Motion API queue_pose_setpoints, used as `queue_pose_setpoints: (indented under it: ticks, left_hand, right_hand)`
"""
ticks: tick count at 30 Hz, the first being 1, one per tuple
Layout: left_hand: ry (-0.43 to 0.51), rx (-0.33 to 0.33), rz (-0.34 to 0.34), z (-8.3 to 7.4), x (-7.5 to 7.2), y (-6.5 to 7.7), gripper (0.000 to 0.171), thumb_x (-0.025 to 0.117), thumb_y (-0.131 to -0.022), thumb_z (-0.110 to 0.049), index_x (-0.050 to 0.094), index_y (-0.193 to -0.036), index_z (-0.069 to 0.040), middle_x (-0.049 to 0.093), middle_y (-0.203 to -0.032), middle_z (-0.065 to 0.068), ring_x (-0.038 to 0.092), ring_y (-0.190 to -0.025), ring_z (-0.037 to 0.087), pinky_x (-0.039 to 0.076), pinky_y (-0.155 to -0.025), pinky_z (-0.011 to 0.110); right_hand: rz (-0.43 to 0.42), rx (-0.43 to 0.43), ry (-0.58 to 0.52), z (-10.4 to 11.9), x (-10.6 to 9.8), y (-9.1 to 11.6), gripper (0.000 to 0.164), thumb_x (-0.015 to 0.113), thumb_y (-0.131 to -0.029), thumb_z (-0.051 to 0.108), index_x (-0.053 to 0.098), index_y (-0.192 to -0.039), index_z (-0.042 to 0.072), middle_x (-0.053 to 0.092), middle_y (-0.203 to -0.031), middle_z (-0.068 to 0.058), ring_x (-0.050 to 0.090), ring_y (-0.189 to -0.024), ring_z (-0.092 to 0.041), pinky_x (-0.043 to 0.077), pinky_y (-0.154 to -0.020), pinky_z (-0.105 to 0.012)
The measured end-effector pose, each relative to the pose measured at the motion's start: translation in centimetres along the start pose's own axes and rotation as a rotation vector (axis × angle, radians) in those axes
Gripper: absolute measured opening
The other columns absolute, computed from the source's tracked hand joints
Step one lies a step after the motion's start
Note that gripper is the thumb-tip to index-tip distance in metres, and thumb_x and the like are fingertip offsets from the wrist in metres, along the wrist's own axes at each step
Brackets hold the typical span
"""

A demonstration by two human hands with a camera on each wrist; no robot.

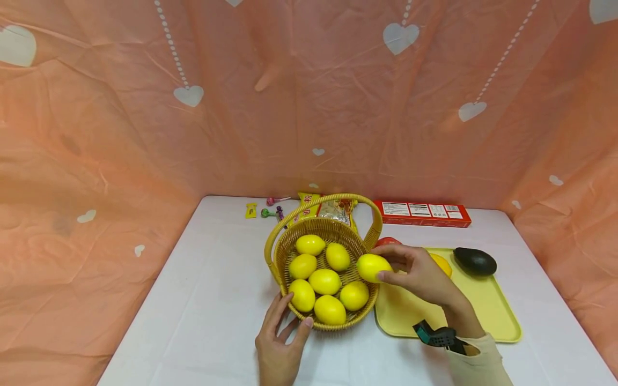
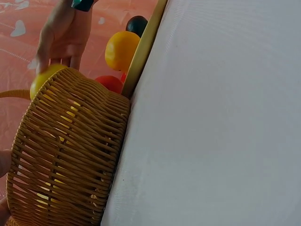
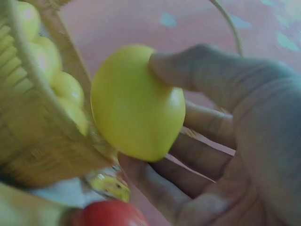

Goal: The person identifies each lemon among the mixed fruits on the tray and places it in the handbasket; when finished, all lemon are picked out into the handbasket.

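A round wicker basket with a tall arched handle stands on the table, several yellow lemons inside. My left hand holds its near left rim, thumb and fingers spread along the edge; in the left wrist view only fingertips show beside the weave. Over the basket's right rim, my right hand pinches one more lemon between thumb and fingers. In the right wrist view that lemon is clear of those in the basket.
Right of the basket lies a yellow tray with an avocado and an orange-yellow fruit. A red fruit is partly hidden behind my right hand. Behind are a red box, a snack bag and small candies.
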State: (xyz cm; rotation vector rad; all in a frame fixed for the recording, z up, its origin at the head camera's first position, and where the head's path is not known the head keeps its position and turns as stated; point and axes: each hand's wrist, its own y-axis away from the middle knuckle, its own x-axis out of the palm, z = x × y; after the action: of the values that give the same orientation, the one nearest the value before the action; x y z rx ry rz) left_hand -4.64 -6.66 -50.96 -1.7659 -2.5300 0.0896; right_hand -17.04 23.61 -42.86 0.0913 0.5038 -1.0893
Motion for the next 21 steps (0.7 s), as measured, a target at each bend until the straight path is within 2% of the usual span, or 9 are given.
queue_pose_setpoints:
  ticks: [4, 8, 11, 15, 18, 21]
  left_hand:
    - [0.002, -0.002, -0.001, 0.0, 0.0, 0.0, 0.056, 0.09, -0.093, -0.011, 0.071, -0.145, -0.019, 0.049, -0.167, 0.018, 0.057, -0.145, 0.044, 0.065, -0.104, 0.041]
    - [0.008, 0.005, -0.002, 0.0, 0.1, -0.1, 0.056, 0.089, -0.093, -0.009, 0.071, -0.145, -0.018, 0.049, -0.167, 0.017, 0.057, -0.145, 0.042, 0.065, -0.103, 0.037]
    - [0.016, 0.01, -0.003, 0.1, 0.2, -0.1, 0.057, 0.09, -0.092, -0.007, 0.071, -0.145, -0.017, 0.05, -0.166, 0.017, 0.056, -0.146, 0.04, 0.064, -0.102, 0.032]
    - [0.021, 0.019, -0.008, 0.2, 0.2, -0.2, 0.057, 0.089, -0.092, -0.006, 0.071, -0.144, -0.017, 0.05, -0.166, 0.017, 0.056, -0.145, 0.039, 0.064, -0.101, 0.029]
    - [0.021, 0.027, -0.012, 0.3, 0.1, -0.2, 0.057, 0.089, -0.092, -0.005, 0.072, -0.144, -0.017, 0.051, -0.165, 0.017, 0.057, -0.145, 0.038, 0.064, -0.1, 0.029]
    - [0.021, 0.027, -0.01, 0.3, 0.1, -0.1, 0.057, 0.089, -0.092, -0.005, 0.071, -0.145, -0.017, 0.05, -0.166, 0.017, 0.056, -0.145, 0.039, 0.064, -0.101, 0.031]
  right_hand:
    - [-0.017, -0.019, 0.257, 1.0, 2.3, -0.7, 0.041, 0.089, -0.095, 0.022, 0.077, -0.134, 0.02, 0.078, -0.126, 0.004, 0.074, -0.11, -0.011, 0.065, -0.1, -0.03]
    - [-0.025, -0.054, 0.446, 1.9, 4.4, -1.3, 0.042, 0.09, -0.093, 0.023, 0.079, -0.133, 0.017, 0.079, -0.126, 0.003, 0.074, -0.117, -0.019, 0.065, -0.103, -0.045]
    - [-0.049, -0.076, 0.509, 2.1, 5.7, -1.8, 0.042, 0.09, -0.093, 0.019, 0.078, -0.132, 0.01, 0.079, -0.129, -0.004, 0.074, -0.121, -0.026, 0.064, -0.106, -0.05]
    - [-0.107, -0.104, 0.592, 1.9, 7.0, -2.5, 0.045, 0.093, -0.089, 0.013, 0.077, -0.13, 0.005, 0.079, -0.129, -0.009, 0.074, -0.122, -0.029, 0.063, -0.107, -0.049]
    - [-0.132, -0.124, 0.66, 1.7, 7.6, -2.9, 0.047, 0.094, -0.087, 0.01, 0.076, -0.129, 0.002, 0.077, -0.13, -0.012, 0.074, -0.123, -0.03, 0.063, -0.107, -0.048]
    - [-0.143, -0.141, 0.678, 1.8, 7.7, -3.0, 0.049, 0.095, -0.086, 0.01, 0.075, -0.131, 0.001, 0.077, -0.131, -0.013, 0.073, -0.122, -0.031, 0.063, -0.106, -0.05]
